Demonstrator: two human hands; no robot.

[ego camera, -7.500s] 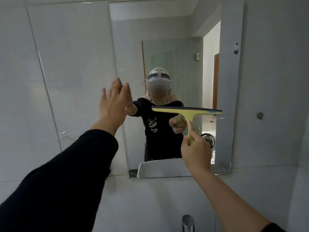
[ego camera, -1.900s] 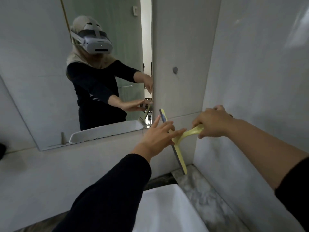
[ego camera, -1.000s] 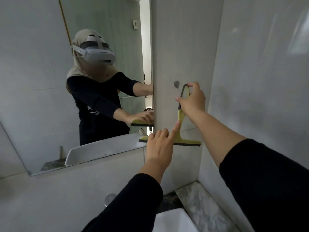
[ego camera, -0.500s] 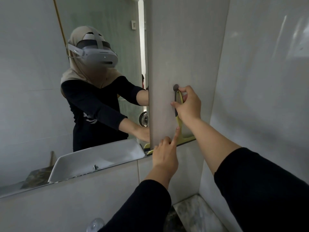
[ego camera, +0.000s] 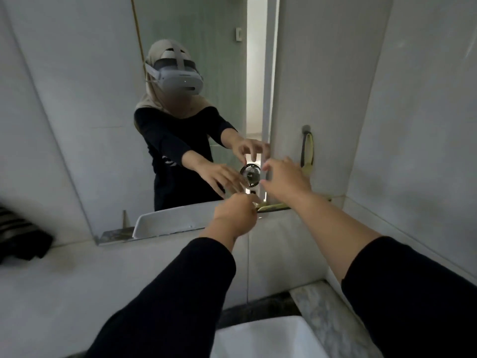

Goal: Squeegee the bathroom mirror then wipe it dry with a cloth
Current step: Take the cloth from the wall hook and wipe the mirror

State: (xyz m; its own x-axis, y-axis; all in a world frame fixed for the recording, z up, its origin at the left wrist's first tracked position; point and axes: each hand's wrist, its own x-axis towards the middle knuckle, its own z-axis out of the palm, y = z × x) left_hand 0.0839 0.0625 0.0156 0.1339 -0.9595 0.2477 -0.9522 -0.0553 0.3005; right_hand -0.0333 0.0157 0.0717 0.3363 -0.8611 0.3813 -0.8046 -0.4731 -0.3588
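Note:
The yellow squeegee [ego camera: 307, 151] hangs by its handle from a small wall hook [ego camera: 306, 128] just right of the mirror [ego camera: 90, 99], blade down along the tile ledge. My right hand [ego camera: 286, 177] hovers in front of the handle, off it, with fingers spread. My left hand [ego camera: 236, 211] is lower, beside the blade's left end, with its fingers loosely curled and nothing in it. A dark striped cloth [ego camera: 20, 236] lies on the ledge at the far left. The mirror reflects a person in a headset reaching forward with both arms.
The white sink basin [ego camera: 268, 337] sits below my arms, with a marble counter strip [ego camera: 333, 326] on its right. A tiled side wall [ego camera: 426, 125] closes in on the right. A small round fan [ego camera: 249, 174] shows as a reflection in the mirror.
My right hand has let go of the squeegee handle, which now hangs from the hook, and has drawn back down and left. My left hand's pointing finger has curled in.

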